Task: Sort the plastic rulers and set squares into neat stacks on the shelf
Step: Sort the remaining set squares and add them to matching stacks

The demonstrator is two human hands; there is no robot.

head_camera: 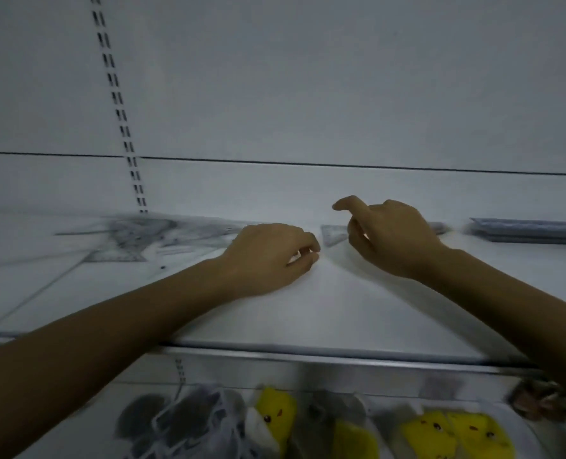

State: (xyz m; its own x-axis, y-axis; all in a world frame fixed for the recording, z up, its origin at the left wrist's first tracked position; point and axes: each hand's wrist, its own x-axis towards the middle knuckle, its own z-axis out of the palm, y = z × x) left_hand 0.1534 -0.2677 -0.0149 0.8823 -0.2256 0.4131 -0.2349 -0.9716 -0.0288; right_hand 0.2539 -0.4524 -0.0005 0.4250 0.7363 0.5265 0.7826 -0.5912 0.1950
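Observation:
On the white shelf (pixel 308 309), my left hand (pixel 268 256) rests with thumb and fingertips pinched together; nothing shows between them. My right hand (pixel 390 236) hovers just to its right, index finger stretched out, the other fingers loosely curled and apart. A small clear set square (pixel 332 234) lies flat between the two hands, and my right hand hides most of it. A blurred scatter of clear set squares and rulers (pixel 136 240) spreads over the shelf's left part. At the far right lies a flat stack of rulers (pixel 533 230).
The white back panel (pixel 308 94) has a slotted upright (pixel 122 117) on its left. A metal front rail (pixel 308 356) edges the shelf. On the shelf below lie yellow plush toys (pixel 440 432), grey mesh bags (pixel 192 422) and a brown item (pixel 539 402).

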